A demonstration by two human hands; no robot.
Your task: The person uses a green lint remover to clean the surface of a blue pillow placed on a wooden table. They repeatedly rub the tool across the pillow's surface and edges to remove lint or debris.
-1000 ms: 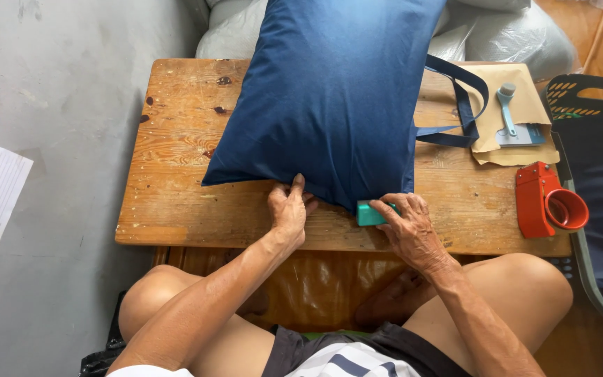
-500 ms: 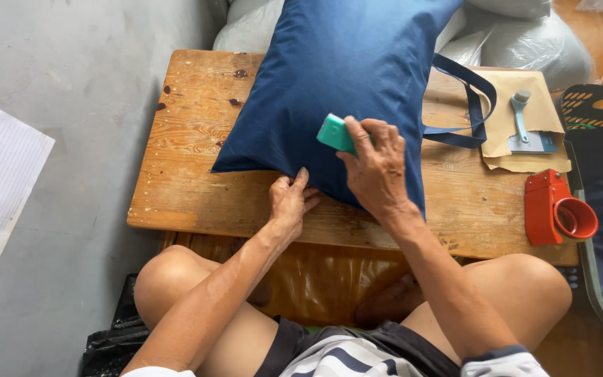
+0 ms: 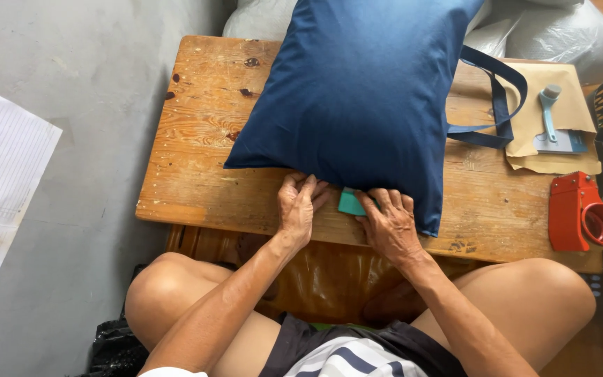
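Both hands meet at the near edge of a dark blue bag (image 3: 364,98) lying flat on a worn wooden table (image 3: 197,139). The left hand (image 3: 297,207) rests fingertips-down on the hem, fingers together and pressing the cloth, not clamped around anything. Just to its right, touching the same hem, the right hand (image 3: 389,222) has its fingers closed over a small teal block (image 3: 350,203), which sits between the two hands, half tucked under the fabric edge.

To work this edge well, it seems best to keep the left fingertips close beside the block so the cloth stays taut, and to keep the block flat against the table.

The bag looks puffed, as if filled, but nothing of its inside shows. Its straps (image 3: 497,105) loop out well to the right of the grip, over a brown paper envelope (image 3: 567,157) that carries a pale blue tool (image 3: 548,112). Further right, near the table edge, stands a red tape dispenser (image 3: 584,213); whether its roll holds tape cannot be told
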